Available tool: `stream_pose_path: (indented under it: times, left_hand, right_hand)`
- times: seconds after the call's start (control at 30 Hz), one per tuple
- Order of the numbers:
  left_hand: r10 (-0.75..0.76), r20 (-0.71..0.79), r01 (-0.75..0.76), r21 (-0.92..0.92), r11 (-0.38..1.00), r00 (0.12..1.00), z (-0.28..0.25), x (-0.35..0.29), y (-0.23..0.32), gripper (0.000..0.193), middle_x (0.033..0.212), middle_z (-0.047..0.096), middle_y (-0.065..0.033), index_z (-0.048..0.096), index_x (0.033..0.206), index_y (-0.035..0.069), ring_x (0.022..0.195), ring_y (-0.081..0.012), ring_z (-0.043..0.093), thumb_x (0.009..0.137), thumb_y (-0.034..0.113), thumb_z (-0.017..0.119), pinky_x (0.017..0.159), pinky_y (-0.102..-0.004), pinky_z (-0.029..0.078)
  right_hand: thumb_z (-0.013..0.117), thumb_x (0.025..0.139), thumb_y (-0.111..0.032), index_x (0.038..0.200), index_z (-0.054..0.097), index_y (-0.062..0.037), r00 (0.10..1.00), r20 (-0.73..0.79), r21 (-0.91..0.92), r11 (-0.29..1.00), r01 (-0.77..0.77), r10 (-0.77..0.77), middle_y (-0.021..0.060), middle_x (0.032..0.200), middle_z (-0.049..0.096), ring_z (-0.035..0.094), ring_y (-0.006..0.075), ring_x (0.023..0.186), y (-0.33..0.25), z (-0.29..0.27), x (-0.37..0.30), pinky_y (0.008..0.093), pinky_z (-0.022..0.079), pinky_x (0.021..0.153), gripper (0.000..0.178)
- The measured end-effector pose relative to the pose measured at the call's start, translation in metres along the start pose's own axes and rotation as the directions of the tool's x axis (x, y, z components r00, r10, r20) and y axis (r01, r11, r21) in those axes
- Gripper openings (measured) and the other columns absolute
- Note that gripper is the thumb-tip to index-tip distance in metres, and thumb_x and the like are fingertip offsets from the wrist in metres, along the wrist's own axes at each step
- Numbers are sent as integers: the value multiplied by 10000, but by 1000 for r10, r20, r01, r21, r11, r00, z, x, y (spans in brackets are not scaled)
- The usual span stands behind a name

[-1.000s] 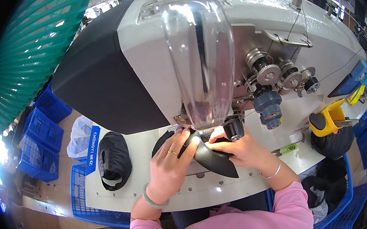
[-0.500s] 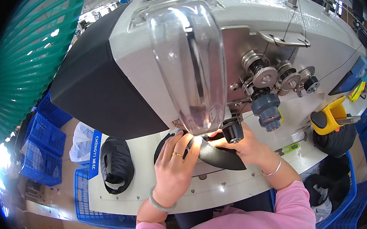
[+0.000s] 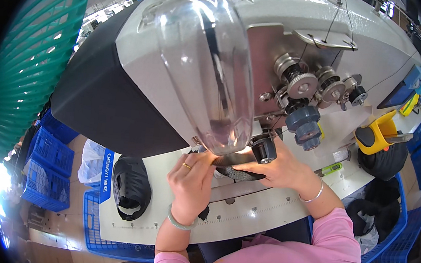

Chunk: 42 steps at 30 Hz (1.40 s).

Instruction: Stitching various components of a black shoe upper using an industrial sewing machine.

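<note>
Under the head of a white industrial sewing machine (image 3: 166,66), both my hands hold a black shoe upper (image 3: 241,175) with a textured surface. My left hand (image 3: 191,183), with a ring and a bangle, pinches its left side with fingers closed. My right hand (image 3: 283,166) grips the right side beside the presser area, its fingertips partly behind a small black knob. A clear plastic guard (image 3: 216,76) hangs in front, and the needle is hidden from view. Another black shoe upper (image 3: 132,189) lies on the white table (image 3: 243,216) to the left.
Thread tension dials (image 3: 301,84) stick out from the machine. A green cutter (image 3: 331,168) and a yellow holder (image 3: 380,132) are at the right. Blue crates (image 3: 47,182) stand at far left; a blue basket (image 3: 399,220) holds black pieces. A green fan guard (image 3: 40,54) rises at upper left.
My left hand has moved left and turned, its fingers going from lying over the upper to pinching its edge. The shoe upper has turned, and its pointed right end no longer sticks out.
</note>
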<state>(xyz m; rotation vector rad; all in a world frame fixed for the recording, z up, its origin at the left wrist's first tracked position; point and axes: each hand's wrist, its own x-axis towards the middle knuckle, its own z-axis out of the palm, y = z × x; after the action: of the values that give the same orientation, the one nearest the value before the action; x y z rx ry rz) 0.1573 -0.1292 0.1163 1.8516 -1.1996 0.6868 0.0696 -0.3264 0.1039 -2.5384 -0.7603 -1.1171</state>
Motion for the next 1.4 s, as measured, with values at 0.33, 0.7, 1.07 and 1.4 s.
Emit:
stream_pose_path:
  times: [0.33, 0.7, 1.07, 1.4]
  left_hand:
    - [281, 82, -292, 224, 930, 956, 0, -3, 3, 268, 921, 657, -66, 685, 897, 47, 783, -231, 642, 636, -15, 687, 658, -309, 542]
    - [207, 100, -225, 219, 949, 973, -2, -1, 8, 286, 932, 623, -59, 676, 931, 48, 812, -236, 626, 655, -26, 673, 655, -318, 528]
    - [219, 92, -234, 214, 948, 971, -2, 3, 3, 318, 934, 596, -53, 668, 951, 56, 800, -241, 625, 648, -44, 677, 658, -323, 524]
    - [-33, -65, 23, -135, 991, 997, 5, 2, -10, 178, 756, 644, -86, 684, 878, 15, 658, -250, 605, 703, -16, 691, 588, -315, 479]
  right_hand:
    - [715, 684, -209, 962, 677, -153, 999, -29, 192, 981, -40, 46, 27, 963, 562, 552, 266, 898, 6, 2, 0, 394, 429, 744, 285]
    - [715, 667, -186, 913, 682, -137, 993, -119, 163, 987, -6, 26, 35, 980, 606, 584, 262, 877, 12, 10, -4, 382, 449, 750, 253]
    - [715, 626, -142, 851, 662, -127, 989, -151, 102, 995, 7, 9, 33, 946, 591, 580, 251, 868, 6, 10, 3, 374, 463, 751, 232]
    - [642, 512, -35, 1049, 693, -175, 998, 21, -79, 996, -49, 51, -12, 1031, 649, 581, 226, 924, -6, 1, 3, 439, 412, 845, 557]
